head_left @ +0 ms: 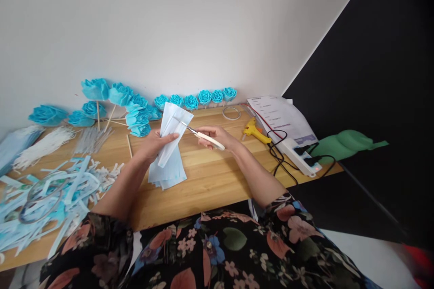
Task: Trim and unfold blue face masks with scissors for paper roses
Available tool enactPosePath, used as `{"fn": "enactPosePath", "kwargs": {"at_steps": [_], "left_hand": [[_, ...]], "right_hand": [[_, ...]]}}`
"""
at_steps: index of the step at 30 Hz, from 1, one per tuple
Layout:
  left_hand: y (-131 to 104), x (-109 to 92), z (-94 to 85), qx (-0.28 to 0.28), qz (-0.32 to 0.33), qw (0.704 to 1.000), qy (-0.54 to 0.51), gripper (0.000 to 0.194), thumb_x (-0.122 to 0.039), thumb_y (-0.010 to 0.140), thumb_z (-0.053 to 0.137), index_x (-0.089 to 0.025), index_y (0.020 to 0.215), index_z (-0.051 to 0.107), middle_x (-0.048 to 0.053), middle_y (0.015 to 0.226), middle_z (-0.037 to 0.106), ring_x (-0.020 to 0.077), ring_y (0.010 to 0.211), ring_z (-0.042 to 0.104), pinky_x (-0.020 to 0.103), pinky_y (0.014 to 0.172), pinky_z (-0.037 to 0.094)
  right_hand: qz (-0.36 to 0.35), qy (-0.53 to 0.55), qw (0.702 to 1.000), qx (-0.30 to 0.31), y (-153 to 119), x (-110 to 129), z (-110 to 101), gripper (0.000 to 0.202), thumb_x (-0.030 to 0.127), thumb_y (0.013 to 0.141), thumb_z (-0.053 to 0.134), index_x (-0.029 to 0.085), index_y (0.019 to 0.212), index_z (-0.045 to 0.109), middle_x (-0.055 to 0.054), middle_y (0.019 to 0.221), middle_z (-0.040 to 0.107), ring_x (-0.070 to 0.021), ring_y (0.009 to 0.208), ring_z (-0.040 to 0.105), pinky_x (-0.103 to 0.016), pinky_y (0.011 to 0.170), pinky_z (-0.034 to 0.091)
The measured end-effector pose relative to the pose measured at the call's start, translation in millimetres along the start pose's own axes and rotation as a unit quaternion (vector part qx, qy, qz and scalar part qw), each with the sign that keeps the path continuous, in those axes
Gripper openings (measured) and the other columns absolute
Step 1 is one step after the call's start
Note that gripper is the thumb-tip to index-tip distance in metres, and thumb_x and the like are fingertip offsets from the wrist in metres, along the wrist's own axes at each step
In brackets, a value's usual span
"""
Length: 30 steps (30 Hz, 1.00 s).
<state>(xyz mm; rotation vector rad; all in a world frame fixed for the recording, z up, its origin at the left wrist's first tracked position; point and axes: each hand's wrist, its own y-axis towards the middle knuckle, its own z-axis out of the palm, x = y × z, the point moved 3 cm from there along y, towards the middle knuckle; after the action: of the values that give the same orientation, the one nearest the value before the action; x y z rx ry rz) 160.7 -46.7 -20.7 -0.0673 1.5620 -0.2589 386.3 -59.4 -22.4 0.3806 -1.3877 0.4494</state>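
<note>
My left hand [156, 143] pinches a pale blue pleated sheet [172, 133], which stands tilted above the wooden table [210, 174]. White-handled scissors [209, 140] are in my right hand [217, 137], its fingers wrapped round the handles. The scissor blades point up and left and lie against the upper part of the sheet; whether they are parted is too small to tell. Beneath the held sheet, more light blue sheets [174, 171] lie on the table in a loose stack, partly hidden by my left hand and the sheet.
Blue flowers [137, 117] line the wall, some on sticks. Cut strips [68, 198] and white cords [45, 144] cover the left side. A tape ring [231, 113], yellow glue gun [257, 132], printed papers [283, 117], power strip [301, 158] with black cables and a green object [346, 145] are at right.
</note>
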Motion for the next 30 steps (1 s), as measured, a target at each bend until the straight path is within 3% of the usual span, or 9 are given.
{"fn": "enactPosePath", "kwargs": {"at_steps": [3,6,9,12,15,19,21,26,30], "left_hand": [[-0.2,-0.5,0.9,0.009,-0.006,1.0,-0.027,0.044,-0.04,0.047,0.091,-0.011,0.072,0.069,0.005,0.06,0.063,0.0156,0.046,0.053,0.025,0.043,0.04],[2.1,-2.4,-1.0,-0.029,-0.004,0.997,-0.076,0.046,-0.04,0.046,0.09,-0.012,0.076,0.068,0.003,0.059,0.061,0.0139,0.045,0.052,0.024,0.042,0.04],[6.5,-4.3,-4.6,-0.1,0.005,0.985,-0.138,0.049,-0.039,0.047,0.088,-0.013,0.082,0.066,-0.001,0.059,0.059,0.0116,0.046,0.05,0.023,0.044,0.042],[9.8,-4.0,-5.5,-0.139,0.016,0.971,-0.192,0.048,-0.036,0.048,0.087,-0.015,0.085,0.064,-0.002,0.064,0.061,0.0109,0.053,0.053,0.021,0.049,0.046],[9.4,-2.7,-1.7,-0.129,0.031,0.966,-0.223,0.048,-0.03,0.048,0.087,-0.015,0.087,0.065,-0.001,0.072,0.065,0.0113,0.06,0.057,0.021,0.055,0.049],[3.7,-0.8,8.2,-0.08,0.026,0.973,-0.215,0.054,-0.028,0.048,0.088,-0.014,0.095,0.066,0.0,0.076,0.068,0.0136,0.062,0.06,0.024,0.059,0.05],[0.2,1.2,14.0,-0.058,0.018,0.978,-0.2,0.057,-0.03,0.048,0.09,-0.014,0.097,0.067,0.002,0.081,0.07,0.0152,0.065,0.062,0.026,0.062,0.052],[-8.6,11.9,32.2,0.0,0.029,0.993,-0.112,0.057,-0.038,0.051,0.09,-0.013,0.099,0.071,0.009,0.093,0.073,0.0228,0.082,0.067,0.03,0.073,0.052],[-12.5,19.4,42.0,0.031,0.08,0.996,-0.014,0.058,-0.044,0.061,0.086,-0.013,0.107,0.07,0.013,0.106,0.072,0.0289,0.098,0.067,0.033,0.082,0.053]], "right_hand": [[0.003,-0.023,0.999,0.03,-1.0,2.7,-0.8,0.05,0.036,0.074,0.074,0.017,0.118,0.062,0.001,0.076,0.063,-0.0057,0.056,0.048,-0.019,0.05,0.038],[-0.014,-0.089,0.995,0.044,-1.6,6.2,-1.4,0.055,0.041,0.08,0.068,0.021,0.13,0.055,-0.001,0.091,0.065,-0.007,0.063,0.053,-0.02,0.057,0.042],[-0.023,-0.236,0.971,-0.032,-0.6,4.9,-5.1,0.06,0.045,0.084,0.064,0.023,0.137,0.048,-0.002,0.095,0.067,-0.0115,0.075,0.059,-0.023,0.068,0.046],[0.002,-0.451,0.882,-0.133,0.0,-0.5,-9.8,0.049,0.04,0.085,0.063,0.021,0.13,0.055,-0.005,0.097,0.07,-0.0177,0.086,0.063,-0.029,0.078,0.045],[0.017,-0.594,0.792,-0.14,0.3,-5.6,-10.9,0.042,0.032,0.084,0.062,0.02,0.124,0.063,-0.01,0.103,0.071,-0.0229,0.095,0.063,-0.033,0.086,0.044],[0.008,-0.652,0.747,-0.132,-0.9,-3.7,-11.0,0.036,0.033,0.085,0.061,0.02,0.116,0.072,-0.014,0.112,0.067,-0.0268,0.108,0.057,-0.038,0.097,0.042],[-0.021,-0.62,0.772,-0.139,-0.6,0.0,-9.1,0.035,0.033,0.086,0.06,0.021,0.117,0.072,-0.012,0.116,0.065,-0.0252,0.112,0.055,-0.037,0.1,0.04],[-0.08,-0.313,0.938,-0.126,5.5,-3.8,3.1,0.038,0.047,0.093,0.051,0.021,0.111,0.072,-0.004,0.103,0.068,-0.0161,0.094,0.06,-0.027,0.082,0.045],[-0.085,-0.185,0.968,-0.143,9.3,-12.5,12.8,0.037,0.053,0.081,0.065,0.017,0.073,0.063,0.004,0.066,0.052,-0.0097,0.064,0.046,-0.023,0.062,0.035]]}}
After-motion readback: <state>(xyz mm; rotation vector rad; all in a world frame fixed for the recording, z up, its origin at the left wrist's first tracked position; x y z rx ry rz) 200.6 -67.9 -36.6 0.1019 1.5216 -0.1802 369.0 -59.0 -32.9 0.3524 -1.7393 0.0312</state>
